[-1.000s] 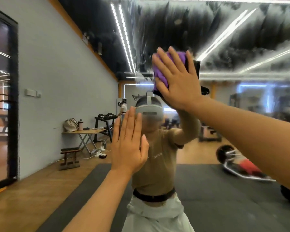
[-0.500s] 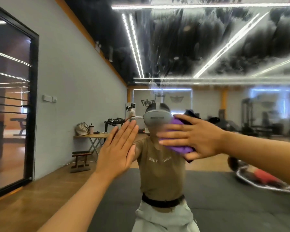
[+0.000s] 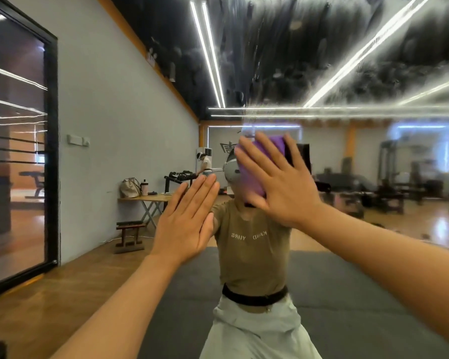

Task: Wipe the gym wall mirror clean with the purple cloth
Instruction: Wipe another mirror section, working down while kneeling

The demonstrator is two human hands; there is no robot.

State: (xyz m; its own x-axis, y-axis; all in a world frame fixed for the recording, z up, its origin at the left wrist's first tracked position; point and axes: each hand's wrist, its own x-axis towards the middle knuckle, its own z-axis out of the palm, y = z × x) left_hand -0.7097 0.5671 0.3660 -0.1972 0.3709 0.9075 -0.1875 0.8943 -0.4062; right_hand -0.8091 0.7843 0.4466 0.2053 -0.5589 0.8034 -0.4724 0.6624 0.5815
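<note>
1. Both forearms reach forward from the bottom edge, left from lower left, right from lower right.
2. Left hand [image 3: 186,221] lies flat against the mirror [image 3: 309,60], fingers straight and together, pointing up and right, holding nothing.
3. Right hand [image 3: 278,182] is spread flat, fingers straight and fanned up-left, pressing the purple cloth [image 3: 259,161] onto the glass; not curled round it.
4. Purple cloth sits under the right palm and fingers, higher than and to the right of the left hand, over the reflected head; its top edge shows above the fingertips.
5. Mirror surface: upper part is covered in streaky grey-white smears, with blur on the right side; the lower left reflection is clear.
6. Reflection shows the person in an olive t-shirt [image 3: 252,244], black waistband and pale trousers, standing on a dark floor mat [image 3: 347,294].
7. Farther back in the reflection: folding table [image 3: 147,200] with a bag [image 3: 130,188] and bottle [image 3: 144,187], low bench [image 3: 128,233], dumbbell rack [image 3: 179,176], grey wall [image 3: 119,141], black-framed panel [image 3: 51,151] at far left, ceiling strip lights [image 3: 209,53].
</note>
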